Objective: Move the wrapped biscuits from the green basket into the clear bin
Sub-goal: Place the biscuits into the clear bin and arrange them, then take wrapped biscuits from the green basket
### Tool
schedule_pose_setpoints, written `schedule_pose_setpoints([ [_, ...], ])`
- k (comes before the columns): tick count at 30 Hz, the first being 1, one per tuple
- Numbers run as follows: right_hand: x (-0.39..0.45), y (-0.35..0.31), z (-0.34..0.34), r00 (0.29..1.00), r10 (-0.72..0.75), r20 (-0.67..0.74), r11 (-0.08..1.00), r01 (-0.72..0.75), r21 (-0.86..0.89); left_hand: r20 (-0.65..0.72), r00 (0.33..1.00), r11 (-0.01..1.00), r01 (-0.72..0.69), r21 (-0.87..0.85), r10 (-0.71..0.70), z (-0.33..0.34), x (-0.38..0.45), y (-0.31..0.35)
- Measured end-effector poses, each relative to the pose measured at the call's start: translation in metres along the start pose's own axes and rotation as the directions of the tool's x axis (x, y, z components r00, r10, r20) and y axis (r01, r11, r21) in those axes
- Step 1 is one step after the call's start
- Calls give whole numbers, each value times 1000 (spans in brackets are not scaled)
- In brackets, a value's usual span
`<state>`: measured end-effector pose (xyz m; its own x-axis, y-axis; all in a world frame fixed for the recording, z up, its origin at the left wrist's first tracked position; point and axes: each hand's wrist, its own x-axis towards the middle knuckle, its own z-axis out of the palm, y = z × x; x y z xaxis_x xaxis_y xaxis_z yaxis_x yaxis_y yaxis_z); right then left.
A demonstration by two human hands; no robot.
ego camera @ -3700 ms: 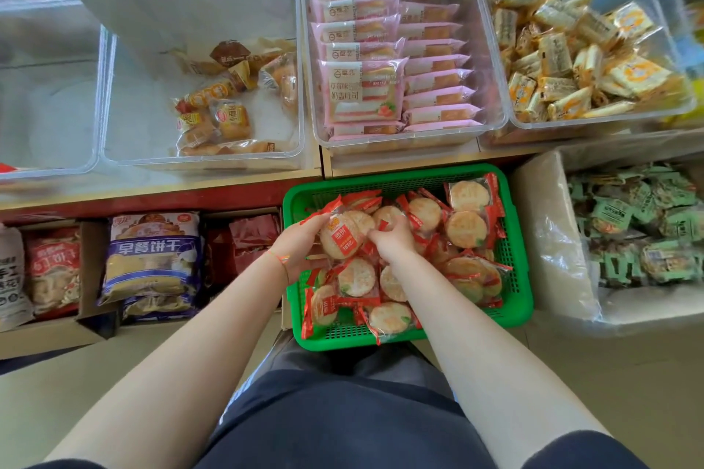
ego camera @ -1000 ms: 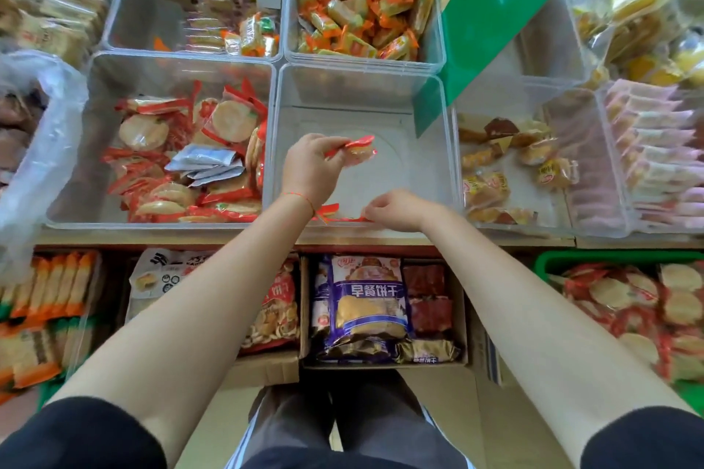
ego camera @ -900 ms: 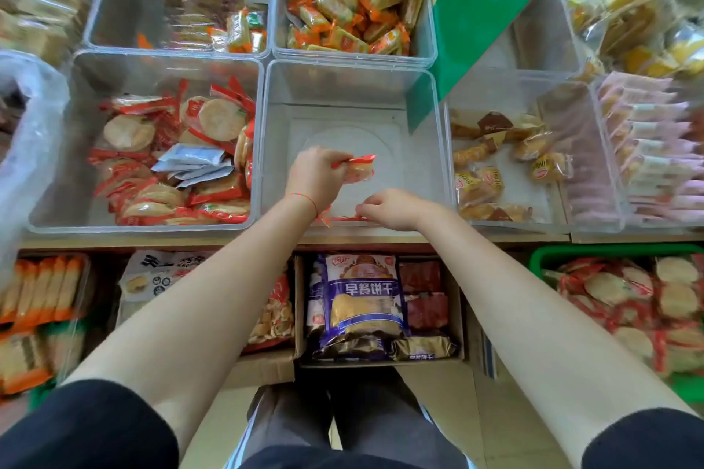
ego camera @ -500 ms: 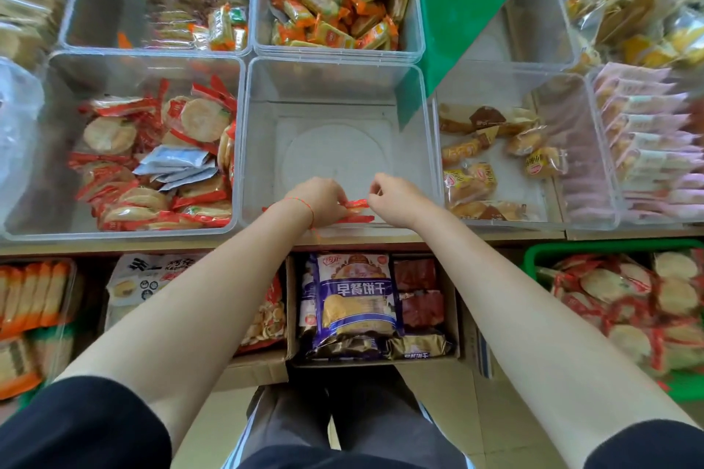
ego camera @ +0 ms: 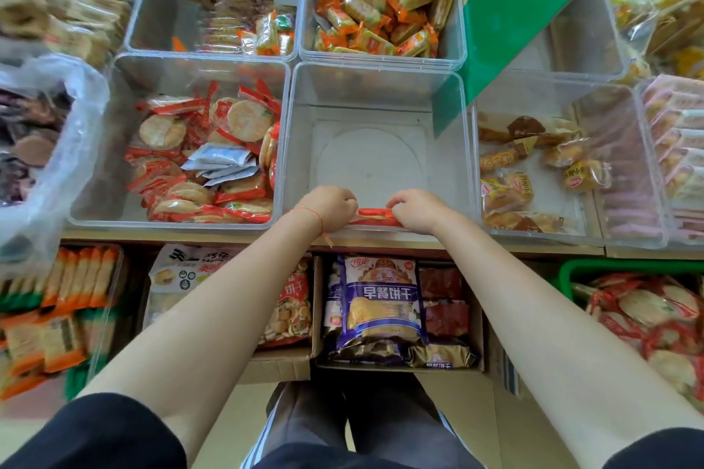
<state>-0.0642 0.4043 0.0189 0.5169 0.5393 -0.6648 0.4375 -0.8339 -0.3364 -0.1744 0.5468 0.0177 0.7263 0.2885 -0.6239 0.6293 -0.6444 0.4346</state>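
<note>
Both my hands sit at the near wall of the clear bin (ego camera: 377, 88) in the middle of the shelf. My left hand (ego camera: 331, 204) and my right hand (ego camera: 417, 209) have curled fingers around red-wrapped biscuits (ego camera: 373, 213) that lie low against the bin's front wall. The rest of the bin's floor is bare. The green basket (ego camera: 579, 268) with more red-wrapped round biscuits (ego camera: 647, 316) shows at the lower right edge.
A clear bin (ego camera: 114, 148) to the left holds the same red-wrapped biscuits. Another bin (ego camera: 564, 95) to the right holds brown pastries. A green box (ego camera: 514, 8) leans over the back right. Cartons of snack bags (ego camera: 381, 312) stand under the shelf.
My left hand brought its biscuit packet down from above the bin to the front wall. Both hands came together low in the bin, and the camera view shifted slightly.
</note>
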Motion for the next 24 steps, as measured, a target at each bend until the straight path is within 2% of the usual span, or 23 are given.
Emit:
schedule_pose_setpoints([
  [2, -9, 0, 2, 990, -4, -144, 997, 15, 73, -104, 994, 998, -33, -45, 28, -1, -4, 5],
  [3, -16, 0, 4, 965, -18, -262, 992, 51, 119, -220, 973, 994, -90, -65, 73, -1, -8, 11],
  [5, -37, 2, 6, 858, -18, -514, 969, 142, 202, -486, 861, 962, -240, -129, 150, 2, -23, 30],
  [6, -51, 4, 8, 790, 6, -613, 955, 177, 237, -564, 810, 935, -308, -176, 161, 4, -33, 43],
  [7, -65, 9, 10, 731, 39, -681, 944, 196, 264, -587, 792, 903, -362, -232, 167, 8, -42, 56],
  [8, -79, 15, 14, 699, 75, -711, 937, 196, 291, -562, 807, 874, -393, -285, 180, 12, -49, 70],
  [9, -92, 25, 20, 698, 108, -708, 929, 183, 322, -507, 839, 861, -395, -320, 197, 20, -54, 84],
  [12, -123, 64, 41, 773, 203, -601, 901, 93, 424, -316, 911, 896, -355, -266, 267, 45, -59, 118],
  [16, -149, 147, 46, 812, 302, -500, 896, -63, 439, -77, 937, 926, -348, -150, 340, 85, -64, 172],
  [19, -157, 212, 40, 844, 286, -453, 904, -82, 419, -10, 947, 944, -320, -85, 321, 117, -57, 219],
  [24, -162, 335, 34, 891, 225, -394, 936, -84, 343, 6, 986, 970, -161, -185, 165, 192, -37, 306],
])
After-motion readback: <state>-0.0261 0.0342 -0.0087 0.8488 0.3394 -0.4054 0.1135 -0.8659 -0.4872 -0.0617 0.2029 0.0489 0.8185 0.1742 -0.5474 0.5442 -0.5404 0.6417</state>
